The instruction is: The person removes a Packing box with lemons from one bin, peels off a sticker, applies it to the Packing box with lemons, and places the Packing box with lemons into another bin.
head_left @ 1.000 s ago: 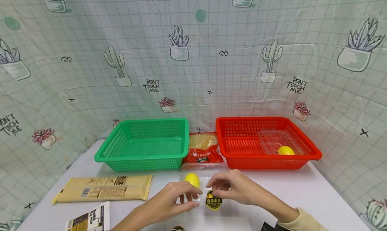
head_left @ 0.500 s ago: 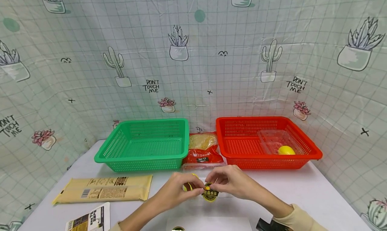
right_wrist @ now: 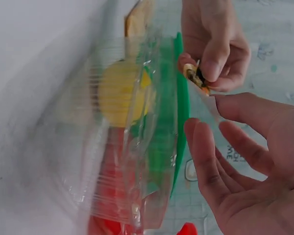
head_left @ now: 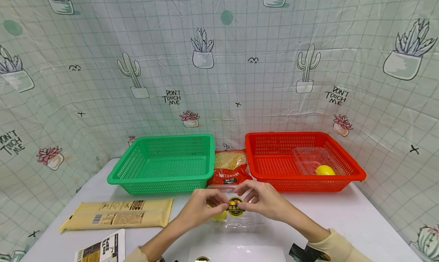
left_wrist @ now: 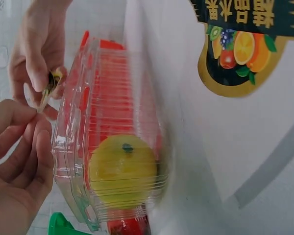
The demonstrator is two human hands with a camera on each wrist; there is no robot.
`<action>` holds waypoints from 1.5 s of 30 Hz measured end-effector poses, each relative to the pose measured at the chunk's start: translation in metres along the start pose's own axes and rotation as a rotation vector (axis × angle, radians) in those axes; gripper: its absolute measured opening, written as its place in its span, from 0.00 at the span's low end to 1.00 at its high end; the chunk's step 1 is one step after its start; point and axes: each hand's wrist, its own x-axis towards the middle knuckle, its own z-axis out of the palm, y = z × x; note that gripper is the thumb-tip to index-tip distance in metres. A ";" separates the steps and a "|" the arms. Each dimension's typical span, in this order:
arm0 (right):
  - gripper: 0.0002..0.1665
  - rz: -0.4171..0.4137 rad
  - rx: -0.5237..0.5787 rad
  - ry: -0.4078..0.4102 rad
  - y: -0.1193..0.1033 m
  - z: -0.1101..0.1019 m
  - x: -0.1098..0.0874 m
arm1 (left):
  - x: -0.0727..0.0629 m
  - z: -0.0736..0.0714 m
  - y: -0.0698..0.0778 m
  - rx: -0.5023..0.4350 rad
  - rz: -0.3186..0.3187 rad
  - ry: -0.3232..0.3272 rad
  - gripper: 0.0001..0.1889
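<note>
Both hands are raised over a clear plastic clamshell box (head_left: 240,224) and hold a round black-and-gold fruit sticker (head_left: 236,207) between them. My left hand (head_left: 203,207) pinches the sticker's left edge between thumb and fingertip. On the opposite edge, my right hand (head_left: 266,202) has it at the thumb, with the index finger lifted apart. The right wrist view shows the sticker's pale strip (right_wrist: 209,102) running to the right fingertips. Inside the box lies a yellow lemon-like fruit (left_wrist: 122,171), seen through the ribbed wall.
Behind stand a green basket (head_left: 161,184) and a red basket (head_left: 308,184); the red one holds another clear box with a yellow fruit (head_left: 324,170). A red food bag (head_left: 229,174) sits between them. A tan packet (head_left: 116,215) and a white sheet bearing another sticker (left_wrist: 240,54) lie nearby.
The right hand moves left to meet the left hand at the sticker. Sticker and both hands then rise over the box, and the sticker's face now shows between the fingertips.
</note>
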 end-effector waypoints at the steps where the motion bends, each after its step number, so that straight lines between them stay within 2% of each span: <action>1: 0.18 0.004 0.003 0.011 0.002 0.000 0.000 | 0.001 0.000 0.000 -0.006 -0.019 0.010 0.02; 7: 0.11 -0.004 -0.016 0.052 0.010 0.000 0.001 | 0.005 -0.002 -0.005 -0.055 -0.118 0.036 0.04; 9: 0.08 -0.006 -0.028 0.055 0.012 0.000 0.002 | 0.006 -0.002 -0.006 -0.060 -0.134 0.035 0.04; 19: 0.05 0.052 -0.023 0.010 0.017 0.002 0.007 | 0.013 0.000 -0.010 0.067 -0.123 0.002 0.03; 27: 0.07 0.091 -0.019 0.003 0.020 0.003 0.011 | 0.018 0.000 -0.015 0.142 -0.131 0.019 0.04; 35: 0.07 0.111 -0.030 0.000 0.022 0.003 0.017 | 0.024 0.000 -0.017 0.148 -0.160 0.037 0.05; 45: 0.07 0.148 -0.053 0.010 0.025 0.005 0.021 | 0.026 0.000 -0.019 0.135 -0.174 0.027 0.04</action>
